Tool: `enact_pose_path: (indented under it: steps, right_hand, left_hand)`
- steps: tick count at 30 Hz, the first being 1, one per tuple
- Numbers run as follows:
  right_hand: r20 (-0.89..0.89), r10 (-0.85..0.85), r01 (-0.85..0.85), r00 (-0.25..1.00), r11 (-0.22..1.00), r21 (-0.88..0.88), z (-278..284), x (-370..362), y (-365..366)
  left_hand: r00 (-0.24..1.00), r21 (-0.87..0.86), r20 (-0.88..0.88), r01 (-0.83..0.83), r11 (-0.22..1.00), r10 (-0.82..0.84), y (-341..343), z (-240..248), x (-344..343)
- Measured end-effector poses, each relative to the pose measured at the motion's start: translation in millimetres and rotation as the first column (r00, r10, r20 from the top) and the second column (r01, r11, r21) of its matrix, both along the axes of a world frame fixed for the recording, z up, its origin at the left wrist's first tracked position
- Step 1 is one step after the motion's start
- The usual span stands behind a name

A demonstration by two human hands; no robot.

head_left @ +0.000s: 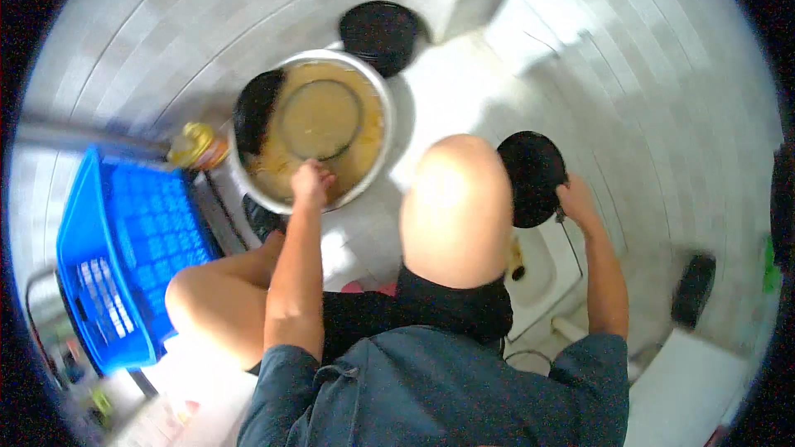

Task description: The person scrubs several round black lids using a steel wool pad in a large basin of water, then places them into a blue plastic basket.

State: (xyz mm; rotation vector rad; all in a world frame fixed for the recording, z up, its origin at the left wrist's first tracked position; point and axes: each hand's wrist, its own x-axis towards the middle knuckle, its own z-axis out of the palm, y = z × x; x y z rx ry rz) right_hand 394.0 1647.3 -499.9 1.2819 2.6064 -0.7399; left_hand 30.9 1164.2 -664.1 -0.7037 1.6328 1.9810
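Observation:
A wide silver metal basin point(385, 145) holds cloudy yellow-brown water on the floor ahead of me. A round, dark-rimmed thing point(359, 120) lies in the water. My left hand point(311, 184) is closed over the near side of the basin, close to that rim; what its fingers hold is blurred. Against the basin's left wall leans a black round dish point(255, 112). Out to the right, beside my raised knee, my right hand point(577, 201) grips the edge of another round black dish point(531, 178), its dark face turned up.
Black round dishes point(379, 33) sit behind the basin. A blue plastic basket point(124, 265) and a yellow bottle point(197, 147) stand at left. Below the right-hand dish is a white squat toilet point(542, 269). A black slipper point(693, 290) lies at far right. Tiled walls point(646, 74) surround me.

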Motion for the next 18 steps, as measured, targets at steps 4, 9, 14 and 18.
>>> enact_pose_path:
  steps: [4, 9, 14, 18]
  right_hand:
    - [-0.116, 0.172, -0.163, 0.978, 0.983, 0.089, 56.5, -89.1, -14.9]
    - [-0.105, 0.357, -0.363, 0.928, 0.931, -0.04, 105.1, -226.1, -49.2]
    - [-0.16, 0.435, -0.463, 0.886, 0.833, -0.302, 112.8, -338.5, -100.5]
    - [-0.243, 0.405, -0.472, 0.881, 0.763, -0.441, 45.4, -398.8, -136.3]
  left_hand:
    - [0.964, -0.054, 0.114, -0.236, 0.97, 0.241, 12.7, 21.5, 8.3]
    - [0.928, -0.16, 0.131, -0.329, 0.931, 0.35, -6.0, 9.0, 8.6]
    - [0.876, -0.117, 0.223, -0.411, 0.904, 0.427, 7.4, -5.0, 0.7]
    - [0.909, -0.044, 0.089, -0.405, 0.913, 0.408, -10.9, -25.7, -10.7]
